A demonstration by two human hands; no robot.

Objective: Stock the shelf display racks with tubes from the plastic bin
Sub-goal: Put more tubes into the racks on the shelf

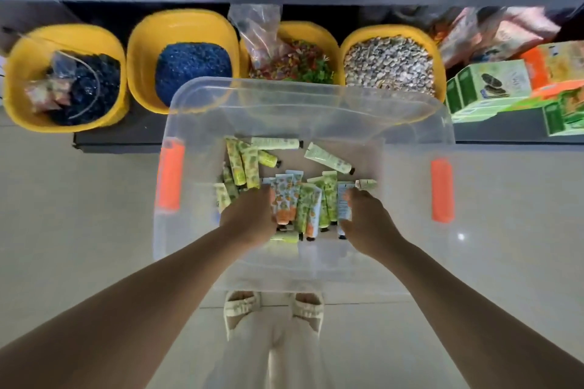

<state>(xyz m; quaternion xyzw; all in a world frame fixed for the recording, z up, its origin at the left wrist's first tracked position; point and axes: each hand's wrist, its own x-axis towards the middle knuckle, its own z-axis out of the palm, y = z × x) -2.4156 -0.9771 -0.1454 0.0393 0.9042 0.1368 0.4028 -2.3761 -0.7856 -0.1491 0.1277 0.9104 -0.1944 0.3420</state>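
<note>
Both hands reach down into the clear plastic bin (pixel 303 98) that sits on the floor in front of the person's feet. The left hand (pixel 249 215) and the right hand (pixel 366 221) press in from either side on a bunch of tubes (pixel 303 202) standing side by side at the 6 o'clock end of the bin floor. The fingers curl round the outer tubes, so each grip looks to be grasping the bundle, though the fingertips are hidden behind it.

More loose tubes (pixel 243 164) lie scattered toward 10 and 1 o'clock inside the bin.

The risk I see is the squeeze itself. The bundle is held only by side pressure, so on lifting, the middle tubes could slide out and drop back. The bin's tall wall could also catch the hands on the way up.

Four yellow tubs (pixel 180 25) of small goods line the low shelf at 12 o'clock.
</note>
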